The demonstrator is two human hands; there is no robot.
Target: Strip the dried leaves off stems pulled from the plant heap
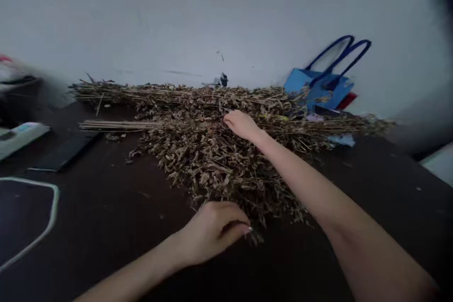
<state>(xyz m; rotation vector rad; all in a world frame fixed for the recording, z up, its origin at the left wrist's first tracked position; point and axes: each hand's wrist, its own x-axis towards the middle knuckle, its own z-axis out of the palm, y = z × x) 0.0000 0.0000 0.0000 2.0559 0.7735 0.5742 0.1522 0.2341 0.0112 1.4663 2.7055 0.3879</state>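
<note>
A heap of dried, brown, leafy plants (215, 165) covers the middle of a dark table. Over its near edge, my left hand (215, 229) is closed in a pinch, with a small dried sprig (256, 238) at the fingertips. My right hand (242, 124) reaches across to the middle of the heap, its fingers curled down on the dried stalks. The tips of those fingers are partly hidden among the leaves. Bare straight stems (116, 125) stick out of the heap to the left.
Behind the heap at the right stands a blue bag (331, 87) with dark blue handles, against a pale wall. A black phone-like slab (65, 151), a white power strip (23, 139) and a white cable (54, 207) lie on the left side of the dark table (123, 217).
</note>
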